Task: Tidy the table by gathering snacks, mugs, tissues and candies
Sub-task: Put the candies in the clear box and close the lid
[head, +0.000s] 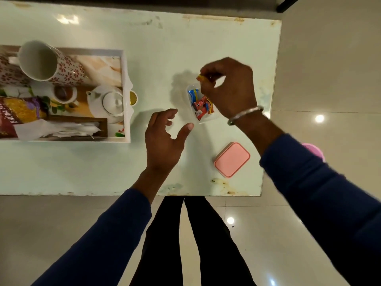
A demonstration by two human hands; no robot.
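A right hand [228,87] pinches a wrapped candy [201,77] above a clear container [201,104] of sweets near the tabletop's [165,48] right edge, the open left hand [165,139] just beside it. A pink lid [232,159] lies near the front right corner; a tray [126,96] with a mug [47,62] sits at the left edge.

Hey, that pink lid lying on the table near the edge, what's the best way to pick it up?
Take the pink lid by two opposite side edges, coming straight down from above. It lies flat on the table, turned like a diamond, with a low rim and no handle, so only the edges offer a grip. The left hand is open and free; the right hand pinches a candy.
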